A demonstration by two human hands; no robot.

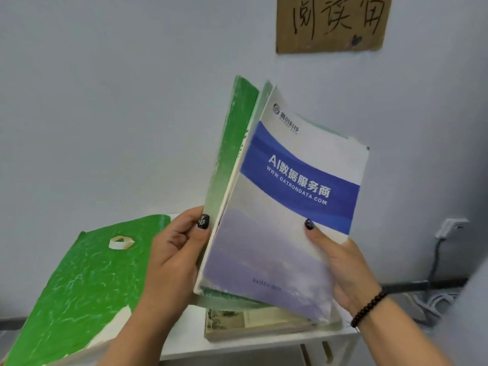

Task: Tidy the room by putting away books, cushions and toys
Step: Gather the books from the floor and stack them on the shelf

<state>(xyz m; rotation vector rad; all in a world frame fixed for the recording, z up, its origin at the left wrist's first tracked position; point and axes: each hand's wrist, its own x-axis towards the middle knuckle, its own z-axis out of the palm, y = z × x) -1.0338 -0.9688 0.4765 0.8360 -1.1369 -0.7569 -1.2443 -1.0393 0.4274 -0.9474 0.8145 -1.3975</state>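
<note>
while both hands hold a small stack of books upright, shelving appears mid-way: left hand [175,249] pinches the green book [232,143], right hand [340,265] grips the blue-banded brochure [295,207]. below the hands, one book [253,324] lies flat on the white shelf [237,348]; left of them, a green folder [84,281] remains unsorted. covers look thin, worn.

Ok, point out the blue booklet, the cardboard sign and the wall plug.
blue booklet [298,180], head view, on its blue cover band
cardboard sign [332,22], head view, on its middle
wall plug [449,227], head view, on its white body
</note>
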